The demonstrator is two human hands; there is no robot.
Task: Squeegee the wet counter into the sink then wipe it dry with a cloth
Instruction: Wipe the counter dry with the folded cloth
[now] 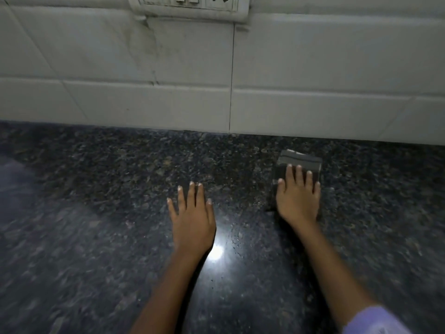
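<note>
A dark speckled granite counter point(108, 213) fills the lower half of the view and shines under a light reflection near its middle. My right hand point(298, 196) lies flat, fingers spread, pressing down on a folded dark grey cloth point(301, 160) close to the back wall. My left hand point(192, 213) rests flat on the bare counter to the left of the cloth, fingers apart, holding nothing. No squeegee and no sink are in view.
A white tiled wall point(168, 80) rises straight from the counter's back edge. A white switch and socket plate point(190, 6) sits at the top of the wall. A lilac sleeve point(375, 321) shows at the lower right.
</note>
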